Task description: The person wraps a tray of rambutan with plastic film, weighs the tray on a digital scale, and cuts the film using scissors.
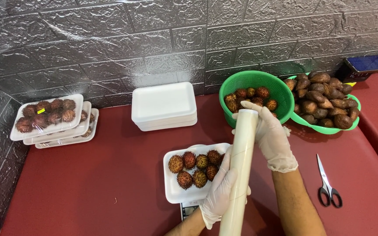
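Note:
I hold a long roll of clear cling film (241, 166) upright over the red table. My left hand (218, 192), in a white glove, grips its lower part. My right hand (272, 135), also gloved, wraps around its upper part near the top end. Just left of the roll, a white foam tray (171, 188) with several rambutans (195, 168) rests on a small scale (189, 209).
A stack of empty foam trays (163, 105) stands at the back. Wrapped trays of fruit (49, 118) are stacked far left. A green basket of rambutans (259, 83) and a green basket of brown snake fruit (355, 105) sit back right. Scissors (327, 183) lie right.

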